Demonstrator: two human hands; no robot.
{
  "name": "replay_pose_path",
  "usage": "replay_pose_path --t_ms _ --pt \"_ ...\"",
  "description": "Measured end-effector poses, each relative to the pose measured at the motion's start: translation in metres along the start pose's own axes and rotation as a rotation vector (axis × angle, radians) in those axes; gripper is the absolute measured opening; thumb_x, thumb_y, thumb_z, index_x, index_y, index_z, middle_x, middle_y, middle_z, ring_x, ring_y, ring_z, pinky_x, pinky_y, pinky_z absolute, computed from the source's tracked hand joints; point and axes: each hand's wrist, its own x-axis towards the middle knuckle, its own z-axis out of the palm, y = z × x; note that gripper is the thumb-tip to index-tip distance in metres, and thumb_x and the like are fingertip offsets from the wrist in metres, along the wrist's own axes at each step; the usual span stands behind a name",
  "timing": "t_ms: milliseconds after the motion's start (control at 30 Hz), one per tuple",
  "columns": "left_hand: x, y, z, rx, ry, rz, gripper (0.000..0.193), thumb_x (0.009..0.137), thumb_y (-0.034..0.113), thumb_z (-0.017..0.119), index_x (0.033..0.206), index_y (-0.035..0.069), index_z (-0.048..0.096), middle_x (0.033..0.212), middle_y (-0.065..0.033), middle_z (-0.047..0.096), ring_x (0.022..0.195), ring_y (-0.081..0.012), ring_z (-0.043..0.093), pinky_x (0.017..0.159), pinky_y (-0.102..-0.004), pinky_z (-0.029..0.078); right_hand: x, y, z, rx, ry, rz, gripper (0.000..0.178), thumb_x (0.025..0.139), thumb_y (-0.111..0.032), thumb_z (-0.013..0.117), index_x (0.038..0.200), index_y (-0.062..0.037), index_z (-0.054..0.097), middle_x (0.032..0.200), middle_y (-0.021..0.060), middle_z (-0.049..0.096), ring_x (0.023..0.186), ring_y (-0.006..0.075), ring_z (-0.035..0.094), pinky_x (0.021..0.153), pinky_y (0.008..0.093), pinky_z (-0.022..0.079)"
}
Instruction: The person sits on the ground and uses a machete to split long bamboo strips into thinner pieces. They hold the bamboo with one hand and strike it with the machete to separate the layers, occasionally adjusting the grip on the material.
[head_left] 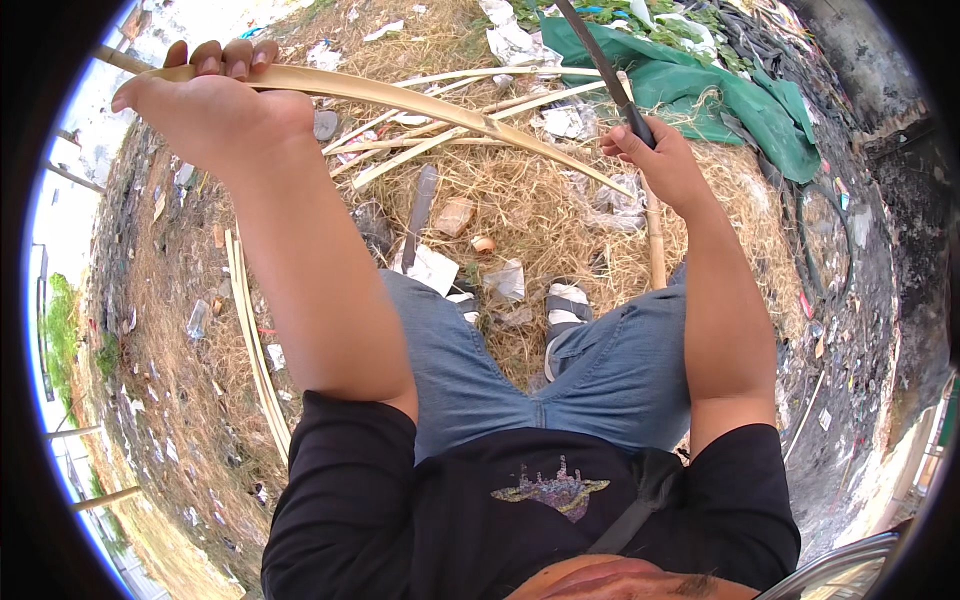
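Observation:
My left hand (225,115) is raised at the upper left, closed round a long pale split bamboo strip (400,98). From there the strip slopes down to the right, its far end over the dry grass between my arms. In my right hand (662,165) is a knife (598,58), gripped by its black handle with the dark blade pointing up and left. The blade is apart from the strip. Several more bamboo strips (405,168) lie crossed on the ground beyond my knees. A bamboo pole (655,240) stands out beside my right forearm.
Dry straw and scattered litter cover the ground. Green sheeting (690,95) lies at the far right. A grey blade-shaped piece (420,205) rests ahead of my feet. More long strips (255,350) lie at my left. A dark, blackened wall (905,190) rises at the right.

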Motion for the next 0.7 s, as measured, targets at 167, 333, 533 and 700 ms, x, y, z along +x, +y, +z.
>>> replay_pose_path --t_ms 167,333,533,700 --pt "-0.007 -0.022 -0.009 0.192 0.016 0.025 0.052 0.109 0.055 0.027 0.109 0.005 0.043 0.077 -0.0002 0.034 0.061 -0.0110 0.035 0.059 -0.0316 0.035 -0.010 -0.026 0.027 0.008 -0.145 0.056 0.045 0.099 -0.045 0.068 0.107 -0.0017 0.067 0.097 0.0071 0.073 0.088 0.0154 0.072 0.081 0.0331 0.057" --pt "0.002 -0.033 -0.025 0.103 0.071 -0.015 0.047 0.109 0.054 0.027 0.102 0.009 0.040 0.077 -0.0001 0.033 0.061 -0.0115 0.033 0.062 -0.0339 0.036 -0.013 -0.034 0.060 0.023 -0.229 0.099 0.055 0.098 -0.054 0.065 0.112 -0.0007 0.066 0.089 0.0071 0.071 0.073 0.0124 0.068 0.061 0.0285 0.053" --pt "0.013 -0.041 -0.037 0.245 0.152 -0.044 0.051 0.108 0.045 0.037 0.130 -0.001 0.042 0.108 -0.0108 0.056 0.088 -0.0203 0.061 0.081 -0.0413 0.050 -0.026 -0.063 0.099 0.239 -0.302 0.176 0.041 0.107 -0.046 0.054 0.090 -0.0087 0.055 0.067 -0.0028 0.053 0.047 0.0043 0.048 0.044 0.0212 0.040" --pt "0.008 -0.038 -0.036 0.390 0.022 0.145 0.052 0.108 0.037 0.041 0.142 -0.002 0.036 0.121 -0.0169 0.057 0.102 -0.0278 0.065 0.090 -0.0434 0.053 -0.046 -0.085 0.138 0.526 -0.220 0.232 0.044 0.109 -0.051 0.046 0.093 -0.0104 0.053 0.066 -0.0019 0.047 0.046 0.0060 0.042 0.043 0.0222 0.037"
